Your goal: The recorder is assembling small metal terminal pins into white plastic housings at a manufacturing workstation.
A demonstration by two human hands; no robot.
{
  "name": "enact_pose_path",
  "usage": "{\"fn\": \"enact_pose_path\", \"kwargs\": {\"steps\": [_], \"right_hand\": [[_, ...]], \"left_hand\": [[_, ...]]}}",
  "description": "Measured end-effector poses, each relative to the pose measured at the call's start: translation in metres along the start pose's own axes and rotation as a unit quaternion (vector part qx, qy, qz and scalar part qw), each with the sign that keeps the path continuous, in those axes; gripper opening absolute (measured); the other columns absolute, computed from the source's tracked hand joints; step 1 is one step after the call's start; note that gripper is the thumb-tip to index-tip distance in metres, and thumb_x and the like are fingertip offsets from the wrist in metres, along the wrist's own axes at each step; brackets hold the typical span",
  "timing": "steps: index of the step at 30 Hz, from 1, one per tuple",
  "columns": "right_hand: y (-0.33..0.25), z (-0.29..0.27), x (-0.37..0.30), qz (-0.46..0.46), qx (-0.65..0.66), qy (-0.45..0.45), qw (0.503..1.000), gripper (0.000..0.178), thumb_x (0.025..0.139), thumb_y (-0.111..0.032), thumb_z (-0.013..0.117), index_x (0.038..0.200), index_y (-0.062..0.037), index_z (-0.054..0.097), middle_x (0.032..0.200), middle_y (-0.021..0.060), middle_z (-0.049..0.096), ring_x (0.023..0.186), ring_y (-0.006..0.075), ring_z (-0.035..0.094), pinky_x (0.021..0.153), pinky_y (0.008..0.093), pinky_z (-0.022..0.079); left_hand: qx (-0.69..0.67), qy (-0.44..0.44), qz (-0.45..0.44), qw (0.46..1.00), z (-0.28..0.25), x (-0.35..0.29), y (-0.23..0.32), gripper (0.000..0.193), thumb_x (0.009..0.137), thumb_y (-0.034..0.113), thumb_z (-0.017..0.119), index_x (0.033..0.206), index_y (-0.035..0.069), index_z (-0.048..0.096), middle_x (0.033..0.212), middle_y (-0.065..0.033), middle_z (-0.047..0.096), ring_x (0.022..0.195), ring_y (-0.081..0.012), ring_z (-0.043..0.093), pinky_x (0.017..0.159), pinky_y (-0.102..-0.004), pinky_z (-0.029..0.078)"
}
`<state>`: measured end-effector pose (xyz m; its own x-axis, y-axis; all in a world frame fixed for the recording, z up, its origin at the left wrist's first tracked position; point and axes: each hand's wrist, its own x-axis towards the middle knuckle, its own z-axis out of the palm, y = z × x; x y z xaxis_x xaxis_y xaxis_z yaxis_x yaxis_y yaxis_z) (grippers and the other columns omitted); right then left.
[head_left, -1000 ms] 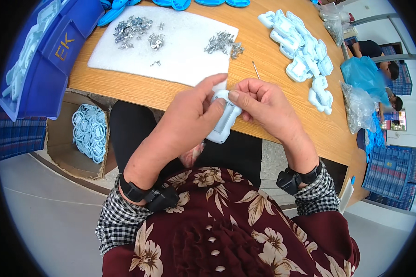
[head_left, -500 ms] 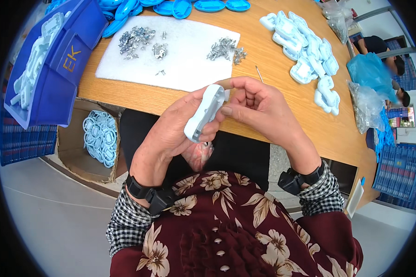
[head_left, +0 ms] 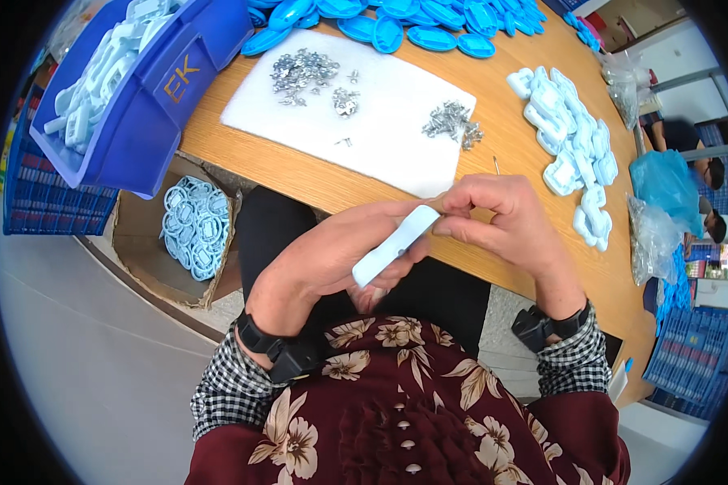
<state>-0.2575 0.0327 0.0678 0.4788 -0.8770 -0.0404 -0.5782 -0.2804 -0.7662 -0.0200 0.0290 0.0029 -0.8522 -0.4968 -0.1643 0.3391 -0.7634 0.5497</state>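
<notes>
A pale blue, elongated plastic shell [head_left: 396,245] is gripped in my left hand [head_left: 332,246], in front of the table edge. It lies slanted, with its upper end toward my right hand, and a narrow side of it faces up. My right hand [head_left: 505,218] is closed, thumb and forefinger pinched together at the shell's upper end. Whatever sits between those fingertips is too small or hidden to make out. Beyond the hands, small metal parts [head_left: 303,71] lie in piles on a white foam sheet [head_left: 388,85].
Pale blue shells [head_left: 570,129] are heaped on the table's right. Bright blue oval pieces [head_left: 433,36] line the back. A blue bin [head_left: 158,101] of pale parts stands left, above a cardboard box [head_left: 141,242] holding pale blue rings. Plastic bags [head_left: 651,234] lie along the right edge.
The shell has turned in my left hand: its hollow side showed before, now a narrow outer side does. My right fingertips have closed in on its upper end. The whole view has shifted.
</notes>
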Motion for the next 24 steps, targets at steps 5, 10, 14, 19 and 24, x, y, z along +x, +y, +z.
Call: {"fn": "enact_pose_path", "kwargs": {"steps": [5,10,14,19,24], "right_hand": [[0.002,-0.009,0.048,-0.022,-0.067,0.032,0.997,0.019,0.087,-0.011,0.074,0.102,-0.0007,0.072,0.078,0.0033,0.067,0.069,0.0095,0.06,0.062,0.025,0.047],[0.017,-0.014,0.088,0.01,-0.187,0.11,0.976,0.018,0.09,-0.013,0.071,0.103,0.0007,0.071,0.083,0.0033,0.069,0.072,0.0094,0.059,0.065,0.0256,0.047],[0.027,-0.028,0.088,0.055,-0.196,0.163,0.965,0.018,0.09,-0.012,0.07,0.103,0.0005,0.071,0.084,0.0052,0.07,0.071,0.0113,0.058,0.066,0.0271,0.048],[0.048,-0.038,0.062,0.082,-0.222,0.165,0.958,0.019,0.088,-0.009,0.072,0.105,0.0,0.071,0.082,0.0064,0.067,0.069,0.0122,0.057,0.064,0.0277,0.048],[0.051,-0.029,0.052,0.111,-0.24,0.171,0.949,0.014,0.086,-0.007,0.073,0.096,0.0008,0.068,0.081,0.0064,0.064,0.069,0.014,0.058,0.064,0.029,0.049]], "left_hand": [[0.063,0.193,0.145,0.968,-0.002,-0.032,0.015,0.058,0.101,0.028,0.054,0.142,-0.011,0.043,0.083,-0.0022,0.054,0.062,-0.0092,0.045,0.053,-0.0237,0.036],[-0.116,0.151,0.217,0.957,-0.038,-0.055,0.016,0.047,0.101,0.026,0.056,0.138,-0.003,0.049,0.11,-0.0125,0.066,0.094,-0.0177,0.067,0.077,-0.0407,0.061],[-0.139,0.171,0.215,0.952,-0.023,-0.057,0.02,0.046,0.103,0.027,0.053,0.143,0.008,0.039,0.118,-0.0218,0.063,0.101,-0.0281,0.068,0.085,-0.0515,0.061],[-0.112,0.105,0.196,0.969,-0.043,-0.045,0.012,0.053,0.102,0.024,0.055,0.149,0.009,0.035,0.118,-0.0225,0.063,0.102,-0.028,0.067,0.083,-0.0471,0.061],[-0.062,0.14,0.161,0.975,-0.018,-0.019,0.021,0.067,0.096,0.019,0.059,0.154,0.005,0.029,0.113,-0.0183,0.065,0.102,-0.0251,0.067,0.085,-0.0459,0.06]]}}
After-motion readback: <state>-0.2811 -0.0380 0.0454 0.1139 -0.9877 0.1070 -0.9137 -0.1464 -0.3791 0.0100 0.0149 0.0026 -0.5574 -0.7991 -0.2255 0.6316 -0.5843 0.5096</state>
